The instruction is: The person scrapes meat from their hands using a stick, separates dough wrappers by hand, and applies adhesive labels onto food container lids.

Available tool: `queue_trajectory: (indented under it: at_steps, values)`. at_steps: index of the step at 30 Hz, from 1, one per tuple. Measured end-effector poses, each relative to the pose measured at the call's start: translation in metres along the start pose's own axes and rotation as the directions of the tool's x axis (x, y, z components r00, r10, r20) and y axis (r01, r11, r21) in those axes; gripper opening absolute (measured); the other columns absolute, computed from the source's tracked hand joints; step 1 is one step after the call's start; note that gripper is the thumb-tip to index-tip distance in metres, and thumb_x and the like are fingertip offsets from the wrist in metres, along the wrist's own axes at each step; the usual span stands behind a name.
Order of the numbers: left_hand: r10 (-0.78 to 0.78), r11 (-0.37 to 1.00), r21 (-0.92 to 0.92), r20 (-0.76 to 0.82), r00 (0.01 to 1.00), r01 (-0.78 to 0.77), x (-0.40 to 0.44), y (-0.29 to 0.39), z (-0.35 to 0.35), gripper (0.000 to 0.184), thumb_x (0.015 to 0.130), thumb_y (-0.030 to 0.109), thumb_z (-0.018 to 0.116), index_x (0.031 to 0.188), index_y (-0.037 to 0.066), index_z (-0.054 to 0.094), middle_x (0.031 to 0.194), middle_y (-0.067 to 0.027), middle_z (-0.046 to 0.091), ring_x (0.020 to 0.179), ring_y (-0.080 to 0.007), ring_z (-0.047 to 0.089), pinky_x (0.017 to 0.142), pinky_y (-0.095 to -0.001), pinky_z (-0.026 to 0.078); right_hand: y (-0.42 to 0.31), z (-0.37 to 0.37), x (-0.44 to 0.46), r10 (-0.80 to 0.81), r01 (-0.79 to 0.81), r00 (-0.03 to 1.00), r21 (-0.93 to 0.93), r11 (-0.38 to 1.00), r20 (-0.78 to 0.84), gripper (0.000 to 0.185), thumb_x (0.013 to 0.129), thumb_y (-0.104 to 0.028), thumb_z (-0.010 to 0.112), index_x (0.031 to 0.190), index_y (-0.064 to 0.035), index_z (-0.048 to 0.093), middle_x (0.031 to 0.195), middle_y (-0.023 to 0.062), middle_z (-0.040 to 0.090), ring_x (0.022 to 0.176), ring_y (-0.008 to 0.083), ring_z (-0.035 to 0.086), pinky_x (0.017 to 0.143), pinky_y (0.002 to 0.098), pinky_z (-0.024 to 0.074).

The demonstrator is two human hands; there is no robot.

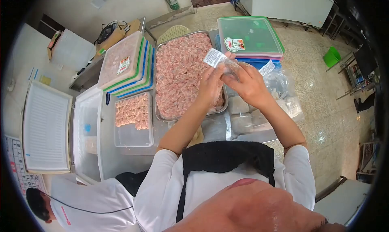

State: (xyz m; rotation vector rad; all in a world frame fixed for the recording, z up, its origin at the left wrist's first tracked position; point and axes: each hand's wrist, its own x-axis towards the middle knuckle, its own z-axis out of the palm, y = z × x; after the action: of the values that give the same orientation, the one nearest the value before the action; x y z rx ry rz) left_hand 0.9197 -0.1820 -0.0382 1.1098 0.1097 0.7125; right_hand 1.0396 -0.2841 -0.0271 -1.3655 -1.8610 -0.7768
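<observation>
My left hand (210, 84) and my right hand (250, 85) are raised over the right edge of a large metal tray (157, 113). Between them they pinch a clear plastic wrapper with a white printed label (214, 58) at its upper left. Minced meat (180, 70) fills the tray. To its left, a clear plastic container (133, 139) holds rows of small meat pieces (133, 110) in its far part. Another printed label (266, 68) shows just right of my right hand, above crumpled clear plastic bags (279, 84).
Stacked lidded containers (121, 64) stand at the left, and more lidded containers (251, 35) at the far right. Wrapped packs (247, 122) lie at the near right. An open chest freezer (87, 130) is at the left, with a person in a white shirt (89, 203) nearby.
</observation>
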Motion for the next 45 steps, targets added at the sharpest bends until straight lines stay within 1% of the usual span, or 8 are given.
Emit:
queue_trajectory:
  at_steps: [12,15,20,28,33,36,38,45]
  values:
    - [-0.029,0.997,0.07,0.186,0.982,0.016,-0.072,0.082,-0.075,0.03,0.097,0.016,0.053,0.122,0.0,0.058,0.128,-0.0072,0.057,0.112,-0.014,0.054,0.094,-0.0313,0.044,-0.083,0.006,0.047,0.343,-0.442,0.896,0.509,0.739,0.282,0.023,0.078,-0.011,0.069,0.1,-0.0028,0.065,0.108,0.0129,0.061,0.1,0.0299,0.055,0.086,0.0368,0.0421]
    - [-0.07,0.892,0.451,0.066,0.995,0.033,-0.091,0.083,-0.138,0.029,0.095,0.016,0.057,0.12,0.002,0.059,0.13,-0.0086,0.056,0.113,-0.0137,0.054,0.096,-0.0316,0.044,-0.102,0.012,0.053,0.383,-0.495,0.868,0.489,0.718,0.315,0.017,0.081,-0.01,0.067,0.095,-0.0014,0.065,0.099,0.0118,0.064,0.094,0.0269,0.057,0.083,0.0346,0.0436]
    - [0.141,0.914,0.406,-0.337,0.931,0.008,-0.14,0.137,-0.246,0.038,0.095,0.025,0.056,0.124,0.0,0.055,0.119,-0.0102,0.058,0.103,-0.0168,0.058,0.088,-0.0321,0.049,-0.102,-0.003,0.025,0.733,-0.7,0.672,0.413,0.583,0.103,0.015,0.09,-0.013,0.062,0.098,-0.0002,0.063,0.098,0.0042,0.063,0.087,0.0124,0.055,0.078,0.0265,0.0433]
    - [0.025,0.968,-0.161,-0.705,0.709,-0.194,-0.178,0.14,-0.359,0.067,0.094,0.04,0.053,0.144,0.002,0.028,0.144,-0.0206,0.032,0.13,-0.0349,0.037,0.107,-0.0444,0.035,-0.107,-0.01,-0.029,0.892,-0.815,0.408,0.364,0.451,-0.193,0.022,0.095,-0.015,0.056,0.105,0.0042,0.061,0.099,0.0043,0.061,0.093,0.011,0.054,0.085,0.0252,0.0421]
    - [0.338,0.937,0.285,-0.59,0.734,-0.202,-0.145,0.119,-0.297,0.063,0.094,0.029,0.055,0.144,0.003,0.028,0.147,-0.0202,0.03,0.132,-0.0363,0.036,0.108,-0.0443,0.031,-0.098,-0.02,-0.023,0.913,-0.849,0.38,0.335,0.408,-0.15,0.025,0.093,-0.018,0.06,0.104,0.005,0.061,0.096,0.0016,0.06,0.093,0.009,0.053,0.085,0.0243,0.0415]
    - [0.568,0.562,0.745,-0.032,0.823,-0.359,-0.121,0.122,-0.245,0.052,0.091,0.022,0.058,0.137,0.001,0.042,0.139,-0.0197,0.042,0.128,-0.0338,0.041,0.105,-0.0426,0.033,-0.102,-0.025,-0.004,0.912,-0.835,0.406,0.381,0.396,-0.057,0.019,0.093,-0.017,0.06,0.101,0.0001,0.063,0.091,-0.0019,0.06,0.087,0.0071,0.052,0.08,0.0224,0.0417]
    - [0.39,0.335,0.806,0.354,0.85,-0.489,-0.098,0.133,-0.196,0.042,0.087,0.018,0.062,0.124,-0.001,0.055,0.128,-0.0181,0.053,0.123,-0.031,0.046,0.104,-0.0416,0.035,-0.098,-0.022,0.0,0.894,-0.815,0.448,0.412,0.408,0.002,0.016,0.093,-0.017,0.06,0.099,-0.0014,0.063,0.092,-0.0014,0.061,0.086,0.008,0.053,0.079,0.0231,0.0425]
    - [0.021,0.859,0.484,0.293,0.956,-0.167,-0.023,0.048,-0.058,0.03,0.088,0.017,0.065,0.113,0.001,0.063,0.11,-0.0113,0.064,0.103,-0.0185,0.059,0.092,-0.0317,0.044,-0.08,0.005,0.005,0.766,-0.691,0.641,0.402,0.6,-0.043,0.012,0.086,-0.008,0.066,0.094,0.0007,0.064,0.093,0.0075,0.063,0.086,0.0161,0.058,0.077,0.0274,0.0455]
